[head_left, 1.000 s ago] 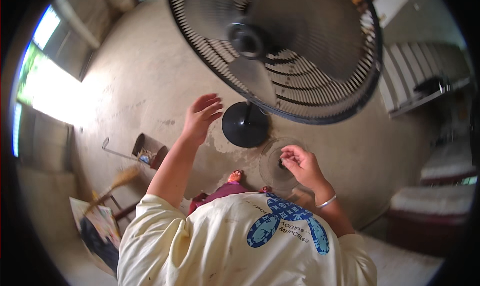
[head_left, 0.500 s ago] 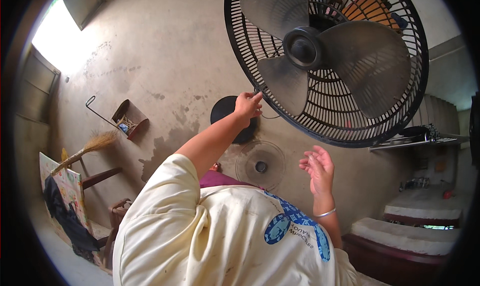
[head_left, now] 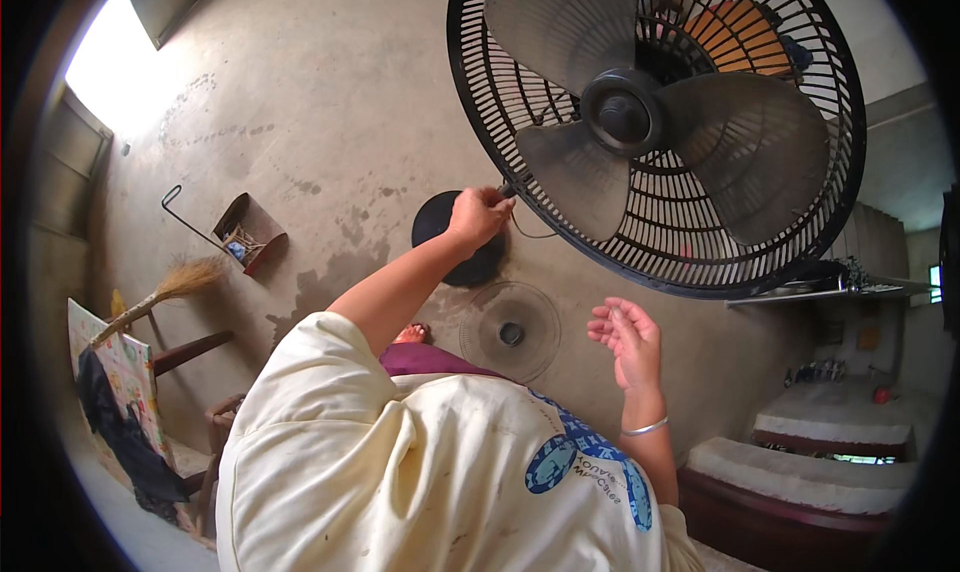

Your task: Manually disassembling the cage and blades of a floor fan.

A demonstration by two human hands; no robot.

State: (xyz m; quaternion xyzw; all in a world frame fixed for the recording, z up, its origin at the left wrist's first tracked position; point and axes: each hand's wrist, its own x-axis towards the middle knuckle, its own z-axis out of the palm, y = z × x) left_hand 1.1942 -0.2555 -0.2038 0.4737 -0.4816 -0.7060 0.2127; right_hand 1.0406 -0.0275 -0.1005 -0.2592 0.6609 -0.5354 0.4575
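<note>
A large black pedestal fan stands in front of me with its front uncovered. Dusty dark blades [head_left: 750, 152] and a round hub [head_left: 622, 112] sit inside the slotted rear guard [head_left: 665, 262]. My left hand [head_left: 478, 219] is at the guard's lower left rim, thumb and fingers pinched on a small dark clip [head_left: 508, 190] there. A thin wire loop hangs beside those fingers. Below the guard, my right hand [head_left: 630, 342] is raised, holding nothing, with its fingers loosely curled and apart. A round wire front guard [head_left: 511, 334] with a dark centre lies on the floor.
The fan's black round base [head_left: 440, 222] stands on the stained concrete floor behind my left hand. At left are a dustpan [head_left: 255, 234] with litter, a straw broom [head_left: 185, 278] and a wooden chair [head_left: 222, 422]. White-topped ledges [head_left: 800, 477] stand at right.
The blades and hub appear shifted slightly right and down inside the guard. My left hand stays at the rim, its fingers now closer together. The whole view has shifted a little.
</note>
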